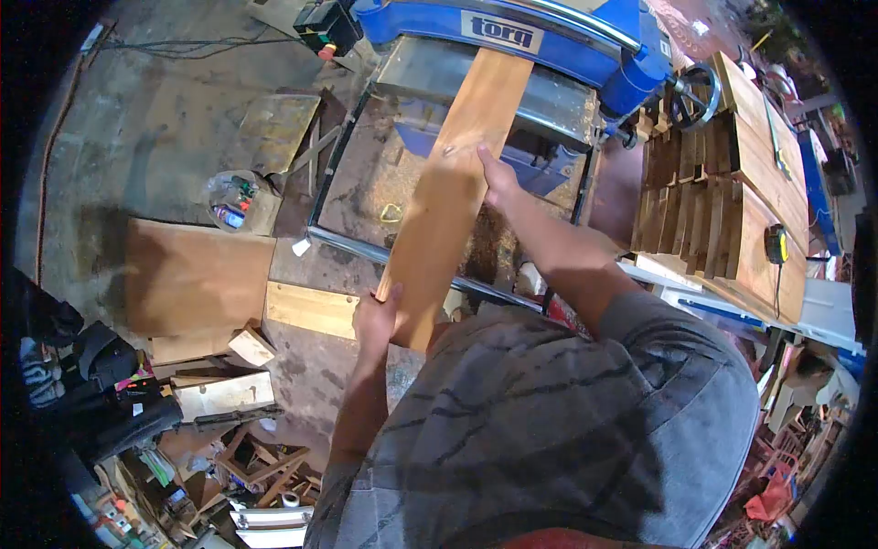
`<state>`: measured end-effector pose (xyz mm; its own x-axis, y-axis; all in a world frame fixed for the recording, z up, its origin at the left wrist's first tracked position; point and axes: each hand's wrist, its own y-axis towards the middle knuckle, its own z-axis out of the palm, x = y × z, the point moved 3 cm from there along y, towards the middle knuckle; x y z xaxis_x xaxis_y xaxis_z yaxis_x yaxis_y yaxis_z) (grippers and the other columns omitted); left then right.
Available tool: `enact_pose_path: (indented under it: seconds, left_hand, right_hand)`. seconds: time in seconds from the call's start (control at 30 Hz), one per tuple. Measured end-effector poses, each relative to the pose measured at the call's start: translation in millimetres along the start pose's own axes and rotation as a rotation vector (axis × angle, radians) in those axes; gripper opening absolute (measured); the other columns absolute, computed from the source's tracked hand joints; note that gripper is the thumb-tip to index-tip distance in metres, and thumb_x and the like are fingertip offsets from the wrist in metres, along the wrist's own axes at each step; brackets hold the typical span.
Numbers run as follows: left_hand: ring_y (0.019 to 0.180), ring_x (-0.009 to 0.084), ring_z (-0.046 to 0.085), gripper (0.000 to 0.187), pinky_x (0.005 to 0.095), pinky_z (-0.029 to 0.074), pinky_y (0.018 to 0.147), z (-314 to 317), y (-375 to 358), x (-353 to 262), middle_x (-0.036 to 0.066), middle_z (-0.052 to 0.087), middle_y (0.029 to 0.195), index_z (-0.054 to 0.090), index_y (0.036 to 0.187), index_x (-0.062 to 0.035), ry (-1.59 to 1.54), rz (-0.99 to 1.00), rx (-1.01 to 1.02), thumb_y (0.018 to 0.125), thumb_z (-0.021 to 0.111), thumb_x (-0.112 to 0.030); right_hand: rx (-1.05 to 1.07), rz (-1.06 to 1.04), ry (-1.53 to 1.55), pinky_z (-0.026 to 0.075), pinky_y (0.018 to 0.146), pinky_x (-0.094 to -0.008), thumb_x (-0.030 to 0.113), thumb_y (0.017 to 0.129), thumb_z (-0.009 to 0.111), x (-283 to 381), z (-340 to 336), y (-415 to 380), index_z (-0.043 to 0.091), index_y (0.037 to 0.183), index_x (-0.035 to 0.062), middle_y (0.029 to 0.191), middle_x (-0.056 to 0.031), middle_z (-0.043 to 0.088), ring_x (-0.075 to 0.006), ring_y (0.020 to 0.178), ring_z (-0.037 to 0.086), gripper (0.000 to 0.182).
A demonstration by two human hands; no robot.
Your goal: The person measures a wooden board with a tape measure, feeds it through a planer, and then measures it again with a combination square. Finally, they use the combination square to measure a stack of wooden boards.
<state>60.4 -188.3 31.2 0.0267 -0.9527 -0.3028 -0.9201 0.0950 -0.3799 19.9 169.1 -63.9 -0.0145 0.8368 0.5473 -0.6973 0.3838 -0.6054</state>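
A long wooden board [439, 210] slants from close to my body up to the blue planer [412, 20] marked "torq", its far end on the grey metal bed [421, 71] and under the blue housing. On the board's left edge near its close end, my left hand [375, 322] is closed, thumb on top and fingers hidden beneath. Farther up, my right hand [497, 176] grips the right edge, thumb over the upper face. A dark knot mark shows in the wood beside that thumb.
Stacked boards [695, 201] stand at right, with a yellow tape measure [776, 244] on them. A handwheel [695, 96] juts from the planer's right side. Plywood [197, 279], a clear bag of cans [236, 201] and wood offcuts [224, 395] lie on the floor at left.
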Motion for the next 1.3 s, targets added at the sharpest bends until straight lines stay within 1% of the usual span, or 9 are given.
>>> enact_pose_path:
  seconds: [0.2,0.27,0.33,0.4,0.5,0.57,0.67,0.8,1.3]
  left_hand:
    - [0.085,0.0437,0.064,0.061,0.0501,0.05,0.077,-8.5,-3.0,-27.0,0.023,0.066,0.086,0.06,0.097,-0.0007,-0.097,-0.004,-0.08,0.079,0.068,-0.058]
    - [0.087,0.043,0.064,0.059,0.0491,0.049,0.079,-2.1,-2.9,-27.5,0.022,0.066,0.089,0.06,0.103,-0.0016,-0.149,0.087,-0.217,0.078,0.071,-0.054]
    - [0.088,0.0423,0.063,0.058,0.0481,0.049,0.08,6.5,1.7,-23.1,0.022,0.066,0.092,0.061,0.108,-0.0025,-0.204,0.176,-0.353,0.078,0.073,-0.049]
    - [0.099,0.0415,0.06,0.059,0.0478,0.048,0.085,11.1,7.4,-21.7,0.022,0.062,0.112,0.059,0.12,-0.0059,-0.19,0.425,-0.454,0.075,0.077,-0.039]
    - [0.115,0.0416,0.053,0.061,0.0494,0.044,0.094,5.7,5.2,-34.8,0.022,0.055,0.126,0.057,0.125,-0.0071,-0.054,0.639,-0.494,0.074,0.076,-0.035]
    - [0.122,0.0425,0.047,0.061,0.0506,0.042,0.098,13.4,10.8,-35.5,0.022,0.05,0.133,0.058,0.125,-0.0076,-0.034,0.718,-0.438,0.073,0.076,-0.034]
    - [0.132,0.0416,0.039,0.064,0.0519,0.036,0.106,16.9,10.2,-42.8,0.021,0.043,0.143,0.057,0.127,-0.0089,0.036,0.881,-0.286,0.073,0.076,-0.037]
    - [0.139,0.0358,0.033,0.07,0.0528,0.029,0.111,7.4,5.9,-63.8,0.017,0.036,0.151,0.053,0.135,-0.0115,0.204,1.004,-0.083,0.077,0.072,-0.047]
    - [0.142,0.0343,0.03,0.067,0.053,0.025,0.113,25.8,28.4,-96.3,0.014,0.037,0.152,0.052,0.138,-0.0127,0.171,1.01,-0.072,0.081,0.067,-0.044]
  right_hand:
    - [0.025,0.051,-0.175,0.054,0.086,-0.0428,0.041,0.096,0.057,26.9,-22.6,13.9,0.054,0.123,-0.0033,0.116,-0.0159,0.065,-0.0284,0.101,0.065,0.052]
    - [0.163,0.138,-0.627,0.053,0.083,-0.046,0.052,0.095,0.054,42.5,-57.3,19.6,0.061,0.111,0.0003,0.099,-0.0145,0.068,-0.0309,0.09,0.067,0.055]
    - [0.021,-0.452,-1.24,0.05,0.063,-0.0385,0.052,0.095,0.054,66.1,-74.9,-17.4,0.064,0.09,-0.0003,0.079,-0.0131,0.068,-0.0272,0.072,0.065,0.053]
    - [-0.051,-0.747,-1.568,0.049,0.063,-0.0409,0.048,0.092,0.058,81.6,-81.7,-77.5,0.062,0.084,0.0026,0.078,-0.0156,0.065,-0.0321,0.072,0.065,0.046]
    - [0.033,-0.739,-1.822,0.047,0.07,-0.044,0.044,0.088,0.062,87.1,-113.7,-121.3,0.062,0.083,0.0064,0.077,-0.0153,0.063,-0.0344,0.076,0.063,0.038]
    - [0.426,-0.844,-2.112,0.044,0.081,-0.0445,0.039,0.087,0.063,73.3,-125.1,-135.3,0.064,0.083,0.0098,0.077,-0.0124,0.064,-0.0326,0.081,0.062,0.029]
    - [0.208,-0.934,-1.979,0.043,0.083,-0.0407,0.04,0.086,0.064,68.9,-122.5,-135.6,0.065,0.083,0.0111,0.076,-0.011,0.064,-0.0292,0.074,0.062,0.029]
    - [0.173,-1.0,-1.951,0.042,0.083,-0.0409,0.036,0.084,0.066,68.2,-124.2,-135.8,0.066,0.081,0.0106,0.076,-0.0097,0.064,-0.0294,0.075,0.061,0.025]
    - [0.185,-0.986,-1.857,0.042,0.083,-0.0423,0.025,0.086,0.059,72.7,-122.1,-142.1,0.063,0.078,0.01,0.075,-0.0093,0.063,-0.0297,0.081,0.059,0.018]
